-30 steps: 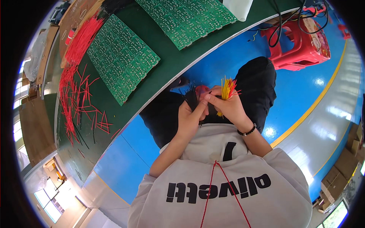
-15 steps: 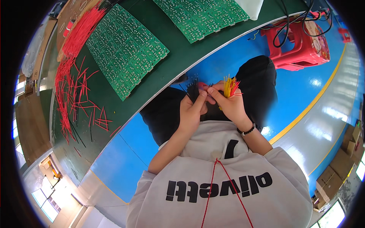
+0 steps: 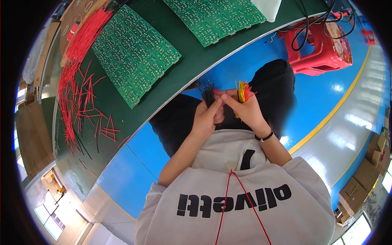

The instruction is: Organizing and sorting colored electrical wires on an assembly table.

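Above my lap, my left hand (image 3: 207, 117) is closed round a bundle of black wires (image 3: 208, 93), their ends fanning up past the fingers. My right hand (image 3: 248, 109) grips a bundle of yellow and red wires (image 3: 243, 92) between the palm and the curled fingers. Thumbs and fingertips of both hands meet in a pinch between the two bundles. Whatever lies in that pinch is too small to make out. The table edge runs just beyond my hands, with a green circuit board panel (image 3: 136, 55) lying on the table.
Loose red wires (image 3: 87, 98) spread over the dark green table (image 3: 179, 61) at the left, leading up to a thick red wire pile (image 3: 89, 34). A second circuit board panel (image 3: 218, 20) lies further back. Red plastic stools (image 3: 322, 47) stand at the right beneath black cables (image 3: 307, 28).
My fingertips have drawn closer together, and the short dark wire ends seen between them no longer show. The right hand with its bundle has shifted slightly left.
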`<state>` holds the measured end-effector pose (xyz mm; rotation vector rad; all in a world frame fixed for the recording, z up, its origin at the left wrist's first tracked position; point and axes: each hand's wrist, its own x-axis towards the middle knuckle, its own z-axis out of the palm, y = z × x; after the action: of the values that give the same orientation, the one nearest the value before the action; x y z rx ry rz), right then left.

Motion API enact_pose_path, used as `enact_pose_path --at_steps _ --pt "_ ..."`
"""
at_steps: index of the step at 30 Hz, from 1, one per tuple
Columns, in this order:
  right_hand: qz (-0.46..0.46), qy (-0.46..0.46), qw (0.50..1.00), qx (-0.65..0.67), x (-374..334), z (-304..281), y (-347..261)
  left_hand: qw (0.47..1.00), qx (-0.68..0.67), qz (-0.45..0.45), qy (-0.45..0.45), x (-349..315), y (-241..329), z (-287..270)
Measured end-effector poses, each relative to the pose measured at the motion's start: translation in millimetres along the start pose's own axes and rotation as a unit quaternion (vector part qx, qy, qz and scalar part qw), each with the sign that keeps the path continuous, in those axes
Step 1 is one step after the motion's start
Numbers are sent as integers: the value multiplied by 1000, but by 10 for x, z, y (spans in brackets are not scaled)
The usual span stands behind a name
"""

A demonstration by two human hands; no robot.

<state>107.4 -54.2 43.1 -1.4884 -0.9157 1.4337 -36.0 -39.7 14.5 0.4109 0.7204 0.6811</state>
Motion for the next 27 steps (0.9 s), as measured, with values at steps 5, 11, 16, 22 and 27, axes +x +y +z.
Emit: enact_pose_path --at_steps 5,11,16,22,27 --pt "-14 64 993 94 -16 1 -26 999 36 17 -7 -4 67 106" --pt "-51 55 958 278 90 -59 155 996 27 23 85 56 23 39" --pt "-2 54 979 195 75 70 136 997 36 19 58 43 -18 21" --pt "9 29 995 92 75 4 164 993 101 41 54 39 -19 25" --pt "-12 36 990 134 65 40 162 986 119 61 99 58 -29 81"
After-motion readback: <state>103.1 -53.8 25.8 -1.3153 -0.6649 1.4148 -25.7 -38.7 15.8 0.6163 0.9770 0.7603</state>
